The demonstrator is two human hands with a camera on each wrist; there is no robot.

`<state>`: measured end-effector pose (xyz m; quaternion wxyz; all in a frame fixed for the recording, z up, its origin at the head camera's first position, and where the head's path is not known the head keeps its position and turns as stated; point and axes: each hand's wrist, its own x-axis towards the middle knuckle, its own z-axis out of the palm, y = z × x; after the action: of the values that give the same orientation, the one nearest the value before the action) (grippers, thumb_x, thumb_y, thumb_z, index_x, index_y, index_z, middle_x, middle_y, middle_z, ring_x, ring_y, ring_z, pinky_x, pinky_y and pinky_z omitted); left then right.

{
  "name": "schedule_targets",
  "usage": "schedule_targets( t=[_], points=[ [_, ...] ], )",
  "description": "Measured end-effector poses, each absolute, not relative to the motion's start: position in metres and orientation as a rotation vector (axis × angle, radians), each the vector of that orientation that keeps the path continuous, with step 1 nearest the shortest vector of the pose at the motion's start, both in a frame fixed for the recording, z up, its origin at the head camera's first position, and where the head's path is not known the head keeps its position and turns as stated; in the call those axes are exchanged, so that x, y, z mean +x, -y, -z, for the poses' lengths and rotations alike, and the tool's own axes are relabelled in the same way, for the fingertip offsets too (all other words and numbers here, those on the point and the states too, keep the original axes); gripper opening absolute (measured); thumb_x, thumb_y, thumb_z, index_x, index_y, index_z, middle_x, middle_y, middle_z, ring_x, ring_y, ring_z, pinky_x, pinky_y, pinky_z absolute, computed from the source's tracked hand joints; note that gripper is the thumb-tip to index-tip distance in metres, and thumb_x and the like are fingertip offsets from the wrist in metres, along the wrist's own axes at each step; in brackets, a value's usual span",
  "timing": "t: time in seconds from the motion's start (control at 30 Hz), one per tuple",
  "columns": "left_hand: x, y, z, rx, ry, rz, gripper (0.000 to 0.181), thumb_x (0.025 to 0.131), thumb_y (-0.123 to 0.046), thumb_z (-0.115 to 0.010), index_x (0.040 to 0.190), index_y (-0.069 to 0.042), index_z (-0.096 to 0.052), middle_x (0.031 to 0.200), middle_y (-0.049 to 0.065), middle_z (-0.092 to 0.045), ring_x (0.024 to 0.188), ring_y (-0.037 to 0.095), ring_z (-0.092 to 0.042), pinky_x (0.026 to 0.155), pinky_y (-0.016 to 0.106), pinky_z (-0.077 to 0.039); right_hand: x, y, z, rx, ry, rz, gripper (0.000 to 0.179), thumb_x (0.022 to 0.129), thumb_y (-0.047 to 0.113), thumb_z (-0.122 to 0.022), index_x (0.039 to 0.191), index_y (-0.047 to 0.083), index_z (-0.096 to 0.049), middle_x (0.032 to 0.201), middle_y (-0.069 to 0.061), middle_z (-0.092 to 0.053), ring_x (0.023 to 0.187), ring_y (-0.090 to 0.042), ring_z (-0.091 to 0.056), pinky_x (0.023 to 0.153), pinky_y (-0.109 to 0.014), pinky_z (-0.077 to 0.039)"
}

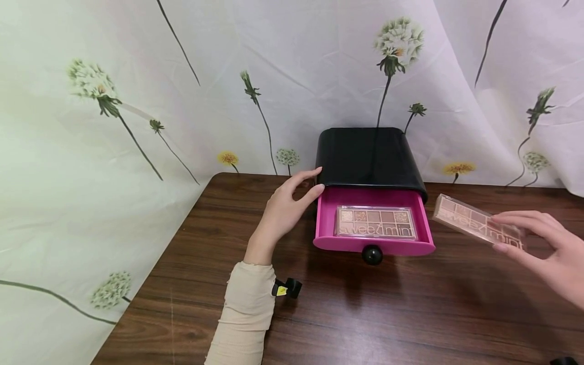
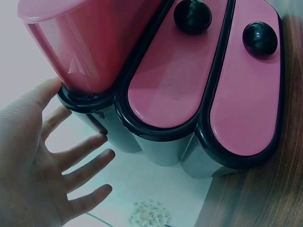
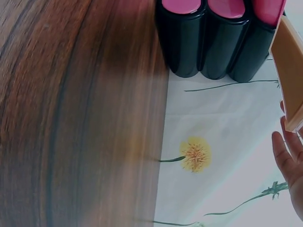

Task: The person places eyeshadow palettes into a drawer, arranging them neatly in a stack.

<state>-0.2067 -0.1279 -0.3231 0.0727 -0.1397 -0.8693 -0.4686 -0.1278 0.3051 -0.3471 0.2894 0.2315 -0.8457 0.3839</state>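
Note:
A black drawer organizer (image 1: 369, 157) has its pink top drawer (image 1: 401, 249) pulled out. Inside that drawer lies an eyeshadow palette (image 1: 375, 223) with a clear lid lettered "sweet mint". My left hand (image 1: 284, 205) touches the organizer's left side near the top, its fingers spread; in the left wrist view the thumb and index finger of this hand (image 2: 33, 156) meet the black rim. To the right of the drawer, my right hand (image 1: 545, 241) pinches a second, similar palette (image 1: 470, 220), held tilted above the table. Only the edge and tan underside of this palette (image 3: 289, 71) show in the right wrist view.
Two lower drawers stay closed, each with a round black knob, such as the middle drawer (image 2: 173, 80) and bottom drawer (image 2: 246, 104). The organizer stands at the back of a dark wooden table (image 1: 182, 284), against a dandelion-print cloth (image 1: 296, 61).

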Motion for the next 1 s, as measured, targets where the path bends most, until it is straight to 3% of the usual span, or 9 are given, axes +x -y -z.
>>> schedule_targets(
  t=[0.17, 0.3, 0.4, 0.6, 0.87, 1.0],
  points=[
    [-0.207, 0.128, 0.323, -0.421, 2.604, 1.419, 0.046, 0.092, -0.064, -0.055, 0.136, -0.05, -0.054, 0.14, -0.018, -0.05, 0.127, 0.008, -0.048, 0.108, 0.05, -0.036, -0.124, -0.303, 0.342, 0.672, 2.195, -1.056, 0.042, 0.069, -0.014, -0.08, 0.11, -0.01, -0.069, 0.119, 0.014, -0.065, 0.108, -0.003, -0.052, 0.093, -0.011, -0.033],
    [-0.206, 0.128, 0.324, -0.428, 2.599, 1.42, 0.047, 0.093, -0.064, -0.056, 0.137, -0.049, -0.054, 0.14, -0.017, -0.051, 0.127, 0.009, -0.048, 0.108, 0.052, -0.036, -0.121, -0.297, 0.336, 0.7, 2.155, -1.079, 0.037, 0.077, 0.004, -0.084, 0.108, -0.011, -0.069, 0.119, 0.013, -0.065, 0.11, -0.005, -0.053, 0.095, -0.012, -0.033],
    [-0.206, 0.128, 0.324, -0.42, 2.605, 1.412, 0.047, 0.092, -0.064, -0.056, 0.137, -0.049, -0.053, 0.14, -0.017, -0.05, 0.128, 0.009, -0.048, 0.108, 0.051, -0.036, -0.119, -0.292, 0.332, 0.73, 2.129, -1.087, 0.04, 0.081, 0.016, -0.084, 0.106, -0.011, -0.07, 0.118, 0.01, -0.065, 0.111, -0.006, -0.053, 0.096, -0.013, -0.033],
    [-0.206, 0.128, 0.323, -0.415, 2.603, 1.412, 0.047, 0.092, -0.064, -0.056, 0.137, -0.049, -0.053, 0.139, -0.018, -0.051, 0.127, 0.009, -0.048, 0.108, 0.051, -0.036, -0.114, -0.283, 0.325, 0.762, 2.144, -1.079, 0.041, 0.081, 0.019, -0.084, 0.105, -0.011, -0.07, 0.118, 0.008, -0.065, 0.11, -0.006, -0.053, 0.095, -0.013, -0.033],
    [-0.206, 0.128, 0.323, -0.422, 2.6, 1.417, 0.047, 0.093, -0.063, -0.056, 0.137, -0.048, -0.054, 0.138, -0.017, -0.052, 0.126, 0.009, -0.049, 0.108, 0.051, -0.036, -0.112, -0.271, 0.316, 0.823, 2.122, -1.071, 0.061, 0.084, 0.048, -0.075, 0.103, -0.01, -0.071, 0.116, 0.007, -0.066, 0.109, -0.006, -0.054, 0.094, -0.013, -0.034],
    [-0.206, 0.128, 0.324, -0.425, 2.598, 1.423, 0.046, 0.093, -0.062, -0.056, 0.137, -0.048, -0.054, 0.139, -0.016, -0.052, 0.127, 0.01, -0.049, 0.108, 0.051, -0.036, -0.113, -0.27, 0.316, 0.844, 2.145, -1.049, 0.061, 0.083, 0.049, -0.075, 0.105, -0.008, -0.072, 0.117, 0.005, -0.066, 0.109, -0.006, -0.053, 0.093, -0.012, -0.035]
  ],
)
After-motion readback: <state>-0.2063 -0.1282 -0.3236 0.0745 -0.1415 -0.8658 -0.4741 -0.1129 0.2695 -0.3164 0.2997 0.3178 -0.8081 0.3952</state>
